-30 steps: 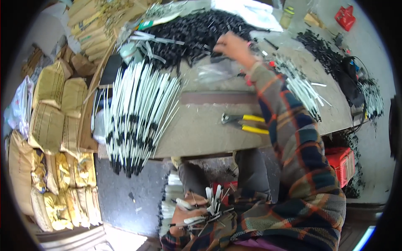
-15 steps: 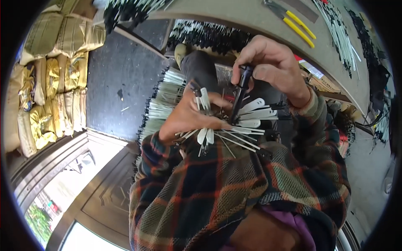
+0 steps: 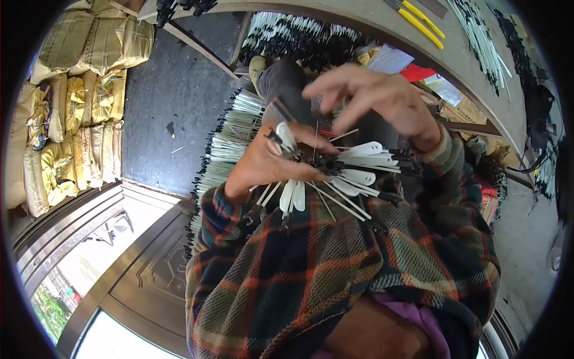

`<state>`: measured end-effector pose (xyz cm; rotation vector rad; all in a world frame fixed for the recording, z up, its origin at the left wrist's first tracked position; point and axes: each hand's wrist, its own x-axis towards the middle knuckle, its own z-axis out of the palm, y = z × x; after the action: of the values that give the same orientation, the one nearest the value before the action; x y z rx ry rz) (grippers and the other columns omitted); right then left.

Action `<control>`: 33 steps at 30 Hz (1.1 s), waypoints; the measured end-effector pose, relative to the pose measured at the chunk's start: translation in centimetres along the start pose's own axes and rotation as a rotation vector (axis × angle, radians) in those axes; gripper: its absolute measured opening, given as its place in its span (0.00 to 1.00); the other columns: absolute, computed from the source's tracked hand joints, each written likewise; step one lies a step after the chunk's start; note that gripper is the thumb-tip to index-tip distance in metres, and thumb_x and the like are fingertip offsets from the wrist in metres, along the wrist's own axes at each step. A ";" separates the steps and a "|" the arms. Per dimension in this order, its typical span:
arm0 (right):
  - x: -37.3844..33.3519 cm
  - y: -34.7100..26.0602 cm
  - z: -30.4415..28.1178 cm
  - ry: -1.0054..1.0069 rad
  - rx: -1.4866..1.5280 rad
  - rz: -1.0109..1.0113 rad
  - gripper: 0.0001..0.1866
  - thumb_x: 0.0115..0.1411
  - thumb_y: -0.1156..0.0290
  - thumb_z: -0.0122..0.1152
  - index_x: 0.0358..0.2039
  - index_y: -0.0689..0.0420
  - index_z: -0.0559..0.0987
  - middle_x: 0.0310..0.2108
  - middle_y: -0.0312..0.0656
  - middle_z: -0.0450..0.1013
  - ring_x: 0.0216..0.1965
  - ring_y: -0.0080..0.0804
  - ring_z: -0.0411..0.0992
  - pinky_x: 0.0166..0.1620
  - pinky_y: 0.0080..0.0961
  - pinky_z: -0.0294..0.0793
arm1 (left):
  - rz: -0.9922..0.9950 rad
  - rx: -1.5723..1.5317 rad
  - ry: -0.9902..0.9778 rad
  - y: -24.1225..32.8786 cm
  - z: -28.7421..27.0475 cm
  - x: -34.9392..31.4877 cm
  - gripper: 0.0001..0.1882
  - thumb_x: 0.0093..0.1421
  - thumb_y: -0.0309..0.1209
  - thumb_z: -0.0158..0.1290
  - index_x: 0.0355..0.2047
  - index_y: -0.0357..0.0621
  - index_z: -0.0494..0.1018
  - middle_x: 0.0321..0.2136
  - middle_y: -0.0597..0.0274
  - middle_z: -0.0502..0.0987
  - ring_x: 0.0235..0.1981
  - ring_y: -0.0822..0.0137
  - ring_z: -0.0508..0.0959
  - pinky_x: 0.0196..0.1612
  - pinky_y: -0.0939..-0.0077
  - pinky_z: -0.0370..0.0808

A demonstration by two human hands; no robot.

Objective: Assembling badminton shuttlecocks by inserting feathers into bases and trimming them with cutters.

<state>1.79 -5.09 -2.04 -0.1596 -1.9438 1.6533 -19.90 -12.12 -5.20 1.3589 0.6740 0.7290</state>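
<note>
My left hand (image 3: 263,158) is closed around a bunch of white ribs (image 3: 344,194) that fan out from a black toothed hub (image 3: 327,164). Flat white paddle-shaped pieces (image 3: 362,149) with small holes lie among the thin ribs, some with black ends. The thumb and forefinger stretch along the hub's sides, and the fingers underneath are hidden. Above and to the right of the hub, my right hand (image 3: 388,105) hangs with its fingers apart. It is smeared by motion and nothing shows in it.
Yellow-handled pliers (image 3: 421,24) and loose white rods (image 3: 478,42) lie on the workbench (image 3: 353,15) ahead. Bundles of white rods with black ends (image 3: 224,143) are stacked by my left leg. Wrapped yellow-brown sacks (image 3: 78,131) stand far left, above a brown door (image 3: 149,275).
My right hand held an upright black tube over the hub; it has let go, lifted away, and its fingers have spread. The tube no longer shows. My left hand keeps its hold.
</note>
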 end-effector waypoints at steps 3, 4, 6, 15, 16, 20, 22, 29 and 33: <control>-3.6 3.2 2.1 0.332 0.299 0.003 0.31 0.59 0.50 0.42 0.50 0.67 0.65 0.53 0.53 0.59 0.50 0.40 0.65 0.54 0.35 0.61 | 0.020 0.015 0.038 0.2 0.5 0.3 0.18 0.36 0.20 0.64 0.32 0.37 0.77 0.28 0.59 0.77 0.30 0.71 0.75 0.36 0.80 0.70; -4.4 3.2 3.6 0.395 0.434 0.064 0.32 0.59 0.51 0.43 0.52 0.67 0.62 0.54 0.53 0.58 0.51 0.40 0.64 0.55 0.36 0.61 | 0.042 0.033 0.106 0.0 0.6 0.0 0.17 0.36 0.21 0.63 0.31 0.37 0.77 0.28 0.59 0.77 0.31 0.70 0.75 0.36 0.79 0.70; -5.5 2.5 5.4 0.373 0.231 0.214 0.29 0.56 0.61 0.54 0.53 0.65 0.61 0.51 0.50 0.63 0.50 0.38 0.65 0.53 0.33 0.62 | 0.063 0.063 0.130 -0.5 0.7 0.1 0.16 0.37 0.20 0.63 0.31 0.37 0.77 0.28 0.59 0.78 0.31 0.69 0.75 0.37 0.77 0.70; -4.6 0.7 6.9 0.559 0.144 0.427 0.24 0.53 0.63 0.61 0.45 0.65 0.66 0.32 0.41 0.66 0.35 0.22 0.65 0.38 0.17 0.64 | -0.018 -0.209 0.226 -1.4 2.5 0.2 0.22 0.40 0.18 0.61 0.38 0.37 0.68 0.29 0.61 0.76 0.34 0.73 0.76 0.37 0.81 0.72; -4.4 0.1 6.9 0.581 0.190 0.445 0.20 0.53 0.64 0.61 0.40 0.65 0.69 0.32 0.40 0.66 0.34 0.21 0.64 0.38 0.17 0.63 | -0.056 -0.230 0.233 -1.0 2.6 0.3 0.23 0.42 0.18 0.60 0.38 0.39 0.64 0.29 0.62 0.74 0.35 0.73 0.76 0.38 0.81 0.72; -4.7 -0.2 5.9 0.509 0.153 0.444 0.14 0.52 0.67 0.61 0.33 0.64 0.72 0.32 0.39 0.66 0.33 0.20 0.64 0.38 0.17 0.62 | -0.082 -0.198 0.272 -1.3 3.2 0.3 0.23 0.42 0.19 0.61 0.37 0.39 0.63 0.29 0.61 0.74 0.36 0.74 0.75 0.39 0.81 0.72; -4.1 -0.8 6.0 0.568 0.213 0.539 0.08 0.52 0.71 0.59 0.26 0.62 0.73 0.31 0.38 0.66 0.33 0.20 0.64 0.37 0.18 0.62 | -0.092 -0.167 0.356 -1.0 3.6 0.4 0.24 0.39 0.19 0.63 0.35 0.38 0.63 0.29 0.55 0.74 0.33 0.72 0.75 0.37 0.80 0.73; -4.0 -0.3 6.6 0.625 0.231 0.567 0.06 0.54 0.71 0.59 0.26 0.60 0.74 0.27 0.31 0.67 0.27 0.12 0.65 0.29 0.11 0.62 | -0.051 -0.115 0.168 -1.2 1.4 0.3 0.13 0.41 0.20 0.62 0.24 0.36 0.68 0.30 0.57 0.75 0.33 0.70 0.75 0.37 0.77 0.71; -3.9 -0.2 6.6 0.614 0.118 0.516 0.06 0.54 0.72 0.58 0.28 0.61 0.75 0.28 0.33 0.68 0.30 0.14 0.65 0.31 0.13 0.63 | -0.015 -0.066 0.044 -0.5 0.5 0.9 0.12 0.41 0.21 0.62 0.25 0.36 0.69 0.30 0.55 0.75 0.33 0.68 0.75 0.36 0.75 0.69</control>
<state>1.82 -12.64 -3.70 -1.0619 -1.3919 1.7398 -18.91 -11.77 -5.68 1.2794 0.6887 0.7641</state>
